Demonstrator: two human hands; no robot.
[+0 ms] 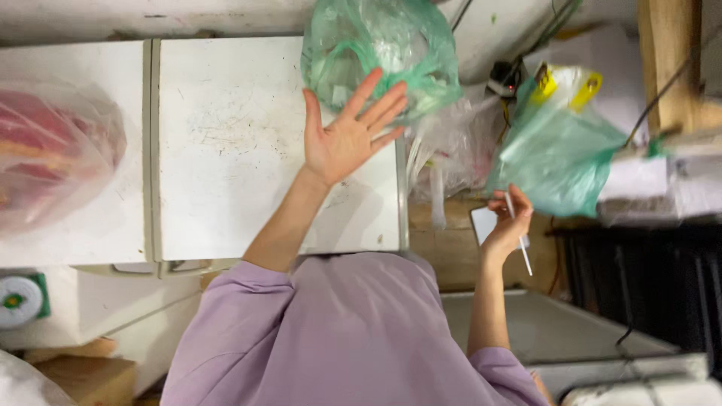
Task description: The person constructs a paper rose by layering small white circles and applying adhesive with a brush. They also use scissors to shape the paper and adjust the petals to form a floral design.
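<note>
The green plastic bag (pixel 380 45) is thin, translucent and crumpled, bulging with pale contents that cannot be made out. It sits at the far right corner of the white chest lid (pixel 248 150), overhanging the lid's back edge. The thin white stick (pixel 517 233) is straight and slender, tilted steeply with its lower end pointing down and to the right, held off the lid's right edge, well apart from the bag.

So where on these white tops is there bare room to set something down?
The scuffed white top is bare left of the left hand, up to the seam. Crowded: the green bag at its far corner, the red-filled bag leftward, bags around the right hand.
</note>
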